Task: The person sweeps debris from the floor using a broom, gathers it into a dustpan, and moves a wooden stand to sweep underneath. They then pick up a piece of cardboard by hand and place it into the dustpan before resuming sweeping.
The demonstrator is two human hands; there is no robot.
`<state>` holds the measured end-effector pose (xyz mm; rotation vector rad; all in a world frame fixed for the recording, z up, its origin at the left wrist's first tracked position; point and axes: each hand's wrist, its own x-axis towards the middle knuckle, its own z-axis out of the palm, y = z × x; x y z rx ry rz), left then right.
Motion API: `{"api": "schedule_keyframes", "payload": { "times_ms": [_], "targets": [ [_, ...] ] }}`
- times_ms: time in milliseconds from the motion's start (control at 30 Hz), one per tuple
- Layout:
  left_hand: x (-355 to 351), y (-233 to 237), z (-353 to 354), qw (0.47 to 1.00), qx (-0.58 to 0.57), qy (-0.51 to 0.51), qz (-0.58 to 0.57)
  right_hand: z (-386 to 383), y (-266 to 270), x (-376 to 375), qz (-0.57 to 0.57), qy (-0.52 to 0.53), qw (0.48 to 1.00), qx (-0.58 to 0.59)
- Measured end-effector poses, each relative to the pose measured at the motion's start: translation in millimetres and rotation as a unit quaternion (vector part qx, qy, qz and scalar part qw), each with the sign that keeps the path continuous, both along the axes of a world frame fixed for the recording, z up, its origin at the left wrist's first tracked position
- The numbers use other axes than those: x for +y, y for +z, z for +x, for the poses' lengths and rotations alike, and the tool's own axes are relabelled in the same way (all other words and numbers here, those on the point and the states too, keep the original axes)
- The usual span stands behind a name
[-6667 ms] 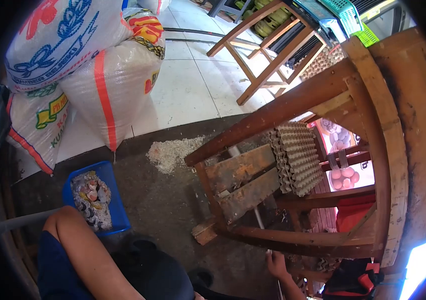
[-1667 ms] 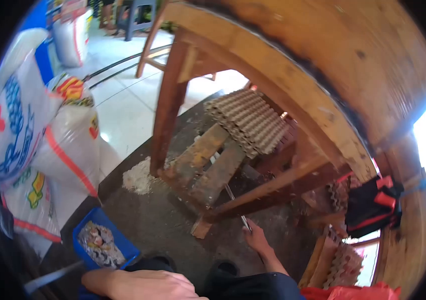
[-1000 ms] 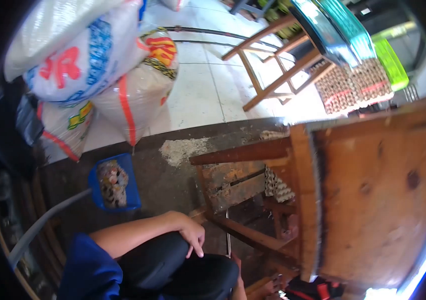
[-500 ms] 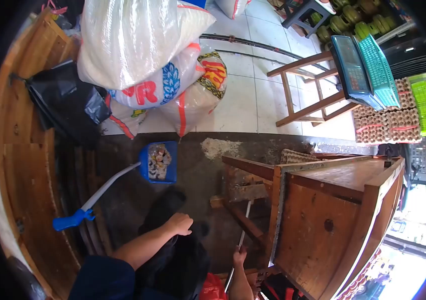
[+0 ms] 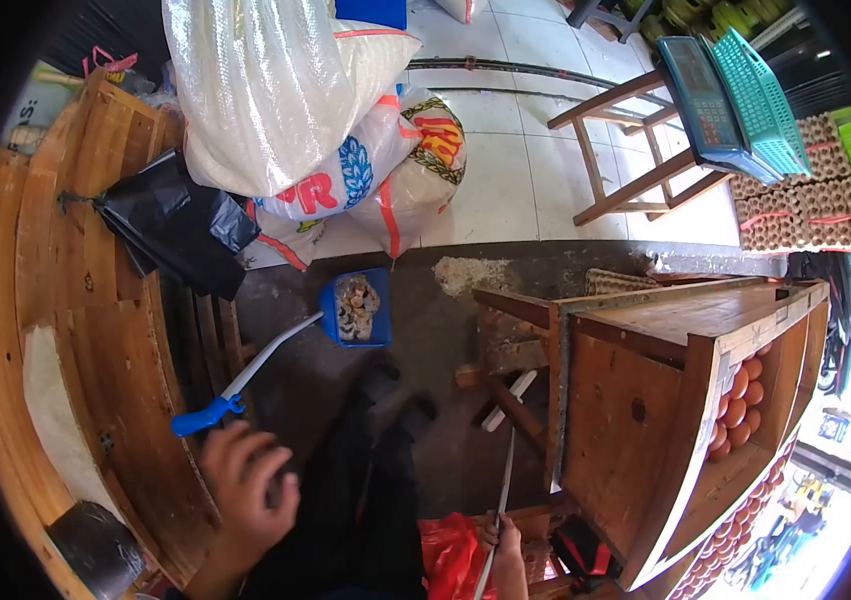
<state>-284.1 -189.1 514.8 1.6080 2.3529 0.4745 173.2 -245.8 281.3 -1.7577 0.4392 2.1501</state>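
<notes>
A blue dustpan (image 5: 382, 322) holding a heap of sweepings (image 5: 357, 308) sits on the dark floor. Its pale handle (image 5: 276, 350) slants down to a blue grip (image 5: 208, 414) by the wooden bench. Just below that grip, my left hand (image 5: 251, 495) is raised with fingers apart and holds nothing. My right hand (image 5: 508, 545) is wrapped around the thin stick of a broom (image 5: 508, 470), low in the view beside a red plastic bag (image 5: 449, 555). The broom's white, bar-shaped head (image 5: 509, 400) lies against the foot of the wooden stand.
Large white sacks (image 5: 256, 100) are stacked ahead, with a black plastic bag (image 5: 176, 215) beside them. A wooden crate (image 5: 636, 420) with brown eggs (image 5: 736, 410) stands at right. Pale spilled grains (image 5: 471, 275) lie on the floor. Farther back, a wooden stool (image 5: 636, 190) bears a scale (image 5: 703, 105).
My left hand has swung left and down toward the dustpan's grip, its fingers opening out. My right hand has drawn the broom back. The camera view has shifted, showing the eggs.
</notes>
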Motion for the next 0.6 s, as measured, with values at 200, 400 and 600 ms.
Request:
{"api": "schedule_keyframes", "payload": {
  "times_ms": [200, 400, 600],
  "targets": [
    [-18.2, 29.6, -56.2, 0.991, 0.095, 0.027, -0.084, -35.9, 59.3, -19.0, -0.136, -0.052, 0.989, 0.039],
    [-31.0, 0.5, -103.8, 0.958, 0.052, -0.013, -0.282, -117.3, 116.0, -17.7, -0.166, 0.214, 0.962, -0.034],
    [-44.8, -39.6, -129.9, 0.952, -0.065, -0.007, -0.298, -191.4, 56.0, 5.3, 0.002, 0.357, 0.932, -0.060]
  ]
}}
